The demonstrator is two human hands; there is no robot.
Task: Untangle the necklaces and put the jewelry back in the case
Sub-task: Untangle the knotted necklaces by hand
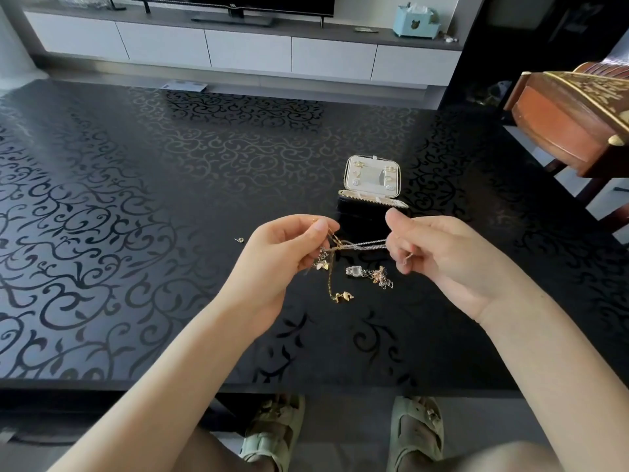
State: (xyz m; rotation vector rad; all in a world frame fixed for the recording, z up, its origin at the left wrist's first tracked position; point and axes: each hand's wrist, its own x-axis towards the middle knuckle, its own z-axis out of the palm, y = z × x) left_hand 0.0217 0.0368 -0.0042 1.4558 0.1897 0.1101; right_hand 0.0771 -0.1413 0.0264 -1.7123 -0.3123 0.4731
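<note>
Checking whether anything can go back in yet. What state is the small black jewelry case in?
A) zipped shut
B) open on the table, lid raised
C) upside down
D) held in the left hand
B: the small black jewelry case sits open on the dark patterned table, cream-lined lid raised, beyond the left hand and right hand pinching the tangled necklaces.

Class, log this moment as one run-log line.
step: untangling | left hand: pinches tangled necklaces | right hand: pinches silver chain | case: open, beyond hands

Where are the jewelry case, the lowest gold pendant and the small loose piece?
jewelry case (372,177): head view, inside of open lid.
lowest gold pendant (343,296): head view, the charm itself.
small loose piece (240,239): head view, its round end.
</note>
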